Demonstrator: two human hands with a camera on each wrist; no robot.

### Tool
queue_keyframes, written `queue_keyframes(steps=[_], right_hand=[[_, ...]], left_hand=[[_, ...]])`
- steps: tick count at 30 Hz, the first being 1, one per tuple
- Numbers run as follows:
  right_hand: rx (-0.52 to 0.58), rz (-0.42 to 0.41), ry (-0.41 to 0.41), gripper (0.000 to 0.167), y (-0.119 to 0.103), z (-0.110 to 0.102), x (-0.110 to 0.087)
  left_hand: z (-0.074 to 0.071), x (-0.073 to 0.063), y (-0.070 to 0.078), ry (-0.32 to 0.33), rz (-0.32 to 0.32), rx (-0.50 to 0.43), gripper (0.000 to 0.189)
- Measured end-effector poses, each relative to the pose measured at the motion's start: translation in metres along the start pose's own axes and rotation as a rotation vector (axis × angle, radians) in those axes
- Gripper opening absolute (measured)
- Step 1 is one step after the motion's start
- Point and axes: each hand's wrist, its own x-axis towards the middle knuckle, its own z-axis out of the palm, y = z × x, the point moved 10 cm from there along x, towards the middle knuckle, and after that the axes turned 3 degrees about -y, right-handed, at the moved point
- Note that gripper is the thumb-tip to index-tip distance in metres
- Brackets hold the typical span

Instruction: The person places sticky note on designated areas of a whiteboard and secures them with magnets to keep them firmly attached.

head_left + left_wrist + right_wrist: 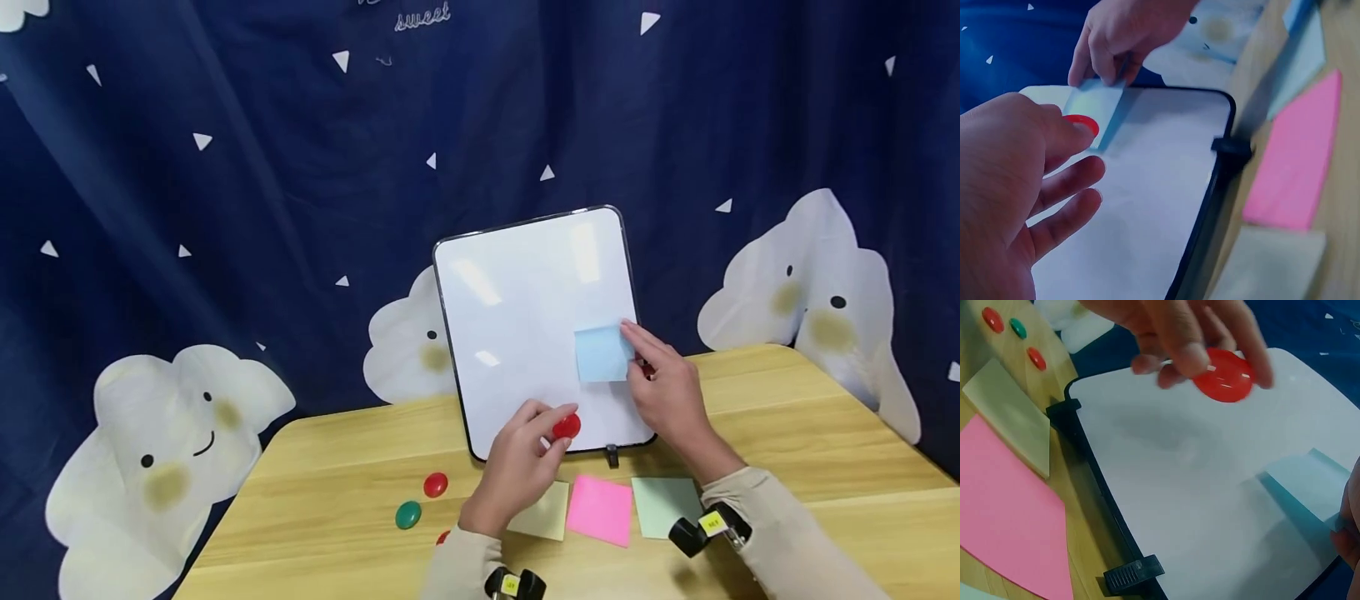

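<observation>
A whiteboard [517,317] with a black frame stands upright on the table. My left hand [523,458] pinches a round red magnet [567,426] between thumb and finger, in front of the board's lower part. In the right wrist view, that magnet [1225,376] shows its domed face. My right hand [667,387] pinches a light blue sticky note [602,354] by its right edge, at the board's right side. The note's free side stands off the board in the right wrist view, with a shadow beneath it. A bit of dark red shows among the right fingers.
Yellow [546,512], pink [600,510] and green [664,504] sticky note pads lie before the board. Left of them are a red magnet [435,484], a green magnet [408,514] and another red one [442,537]. Black feet [612,455] support the board. A dark blue curtain [300,167] hangs behind.
</observation>
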Motion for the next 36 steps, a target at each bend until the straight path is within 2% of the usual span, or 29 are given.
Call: queue_keyframes(steps=[2, 7, 11, 18, 26, 36], right_hand=[[-0.012, -0.008, -0.009, 0.051, 0.001, 0.000, 0.000], [-0.015, -0.022, -0.022, 0.050, 0.002, 0.001, 0.001], [-0.016, -0.017, -0.026, 0.049, 0.003, 0.000, 0.001], [-0.004, -0.020, -0.036, 0.049, 0.002, 0.003, -0.002], [-0.035, -0.028, -0.003, 0.040, -0.001, 0.005, -0.008], [-0.048, -0.046, 0.034, 0.035, -0.001, -0.002, -0.007]], left_hand=[[0.004, 0.008, -0.001, 0.026, -0.031, -0.052, 0.045], [0.012, 0.028, -0.011, 0.130, -0.190, -0.265, 0.040], [0.020, 0.037, -0.020, 0.211, -0.296, -0.425, 0.033], [0.035, 0.046, -0.034, 0.292, -0.394, -0.619, 0.032], [0.044, 0.048, -0.038, 0.300, -0.429, -0.657, 0.035], [0.051, 0.057, -0.038, 0.341, -0.443, -0.612, 0.034]])
